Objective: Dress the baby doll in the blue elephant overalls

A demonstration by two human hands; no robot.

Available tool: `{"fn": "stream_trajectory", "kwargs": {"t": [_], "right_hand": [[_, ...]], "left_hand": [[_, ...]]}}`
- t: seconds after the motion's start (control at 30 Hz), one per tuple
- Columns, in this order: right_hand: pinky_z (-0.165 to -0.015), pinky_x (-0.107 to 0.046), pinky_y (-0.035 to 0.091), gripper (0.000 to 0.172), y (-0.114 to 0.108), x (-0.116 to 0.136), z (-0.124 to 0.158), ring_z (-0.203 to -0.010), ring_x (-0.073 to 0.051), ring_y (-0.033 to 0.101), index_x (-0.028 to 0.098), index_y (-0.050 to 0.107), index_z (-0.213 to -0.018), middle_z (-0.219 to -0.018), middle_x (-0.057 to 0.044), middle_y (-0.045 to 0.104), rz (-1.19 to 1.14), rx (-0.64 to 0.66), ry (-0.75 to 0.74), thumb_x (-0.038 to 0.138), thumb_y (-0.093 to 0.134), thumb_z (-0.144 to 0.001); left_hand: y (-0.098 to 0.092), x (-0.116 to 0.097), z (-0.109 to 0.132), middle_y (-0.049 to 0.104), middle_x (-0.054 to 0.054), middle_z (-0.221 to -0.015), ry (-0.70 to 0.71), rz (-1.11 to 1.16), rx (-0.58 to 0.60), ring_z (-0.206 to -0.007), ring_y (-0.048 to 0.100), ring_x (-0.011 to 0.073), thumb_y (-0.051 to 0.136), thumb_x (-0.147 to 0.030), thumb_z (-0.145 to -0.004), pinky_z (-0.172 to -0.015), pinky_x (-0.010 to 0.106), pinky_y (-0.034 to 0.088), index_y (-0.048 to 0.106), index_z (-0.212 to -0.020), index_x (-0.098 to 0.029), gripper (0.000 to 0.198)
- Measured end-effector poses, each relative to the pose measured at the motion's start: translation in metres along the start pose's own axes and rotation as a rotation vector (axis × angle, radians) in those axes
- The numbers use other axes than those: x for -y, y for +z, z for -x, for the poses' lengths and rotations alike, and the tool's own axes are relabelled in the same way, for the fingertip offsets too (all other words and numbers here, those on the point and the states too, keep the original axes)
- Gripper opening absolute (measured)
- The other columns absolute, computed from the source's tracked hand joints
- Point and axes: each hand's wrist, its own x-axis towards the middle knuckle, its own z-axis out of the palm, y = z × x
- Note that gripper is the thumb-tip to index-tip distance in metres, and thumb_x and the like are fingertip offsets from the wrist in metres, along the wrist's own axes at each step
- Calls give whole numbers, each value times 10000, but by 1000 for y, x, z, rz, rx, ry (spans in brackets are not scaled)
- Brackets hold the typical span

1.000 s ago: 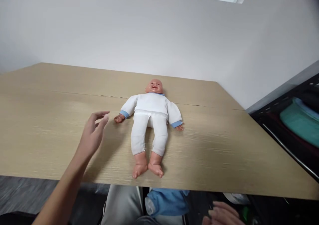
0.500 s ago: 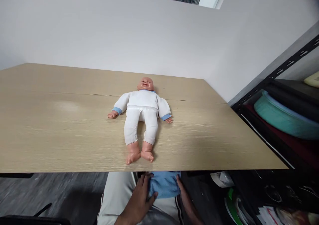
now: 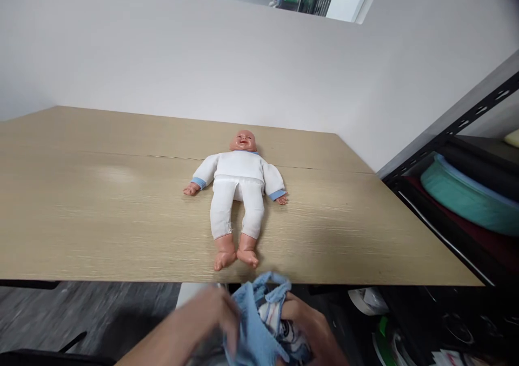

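A baby doll [image 3: 237, 193] in a white top and white trousers with blue cuffs lies on its back on the wooden table [image 3: 101, 209], feet toward me. Below the table's near edge, my left hand [image 3: 211, 314] and my right hand [image 3: 310, 328] both grip a bundle of light blue cloth [image 3: 259, 323] with a printed patch inside. The left hand is smeared by motion, its fingers curled round the cloth. The cloth's top rises just to the table edge, in front of the doll's feet.
A white wall stands behind the table. At the right is a black metal shelf [image 3: 450, 139] holding a teal round object [image 3: 466, 195]. Bags and clutter lie on the floor at the lower right. Grey floor shows at the lower left.
My left hand went from above the table, near the doll's arm, down to my lap. Both hands took hold of the blue cloth and lifted it up toward the table edge.
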Motion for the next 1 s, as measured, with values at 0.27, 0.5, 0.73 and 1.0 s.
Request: {"fn": "stream_trajectory", "kwargs": {"t": [0.27,0.5,0.73,1.0], "right_hand": [[-847,-256,557,457,-58,86,-146,-947,-184,741,305,568,-1226,-1096,20,759,334,121,-87,212,825,-860],[-661,-285,447,589,-102,78,-230,-732,-174,619,315,621,-1347,-885,42,675,425,344,-6,528,887,-866],[-616,-282,434,602,-136,41,-281,-664,-154,562,340,650,-1365,-789,61,626,278,367,19,547,905,-861],[-782,-317,541,301,-145,3,-306,-867,-197,687,244,695,-922,-962,-17,741,10,253,49,461,900,-886]], "left_hand": [[-96,-49,-71,743,7,-1154,202,-5,-187,-1028,687,221,732,-564,-976,-872,266,564,690,-1217,-281,375],[-180,-47,-138,722,20,-984,295,-133,-83,-895,637,182,651,-561,-1040,-758,244,500,751,-1054,-217,358],[-217,-34,-195,648,28,-864,435,21,-55,-790,603,151,610,-496,-1086,-696,240,482,704,-947,-170,366],[-217,-6,-231,669,40,-1011,423,216,-189,-943,622,187,583,-483,-1086,-851,269,526,699,-1086,-188,317]]}}
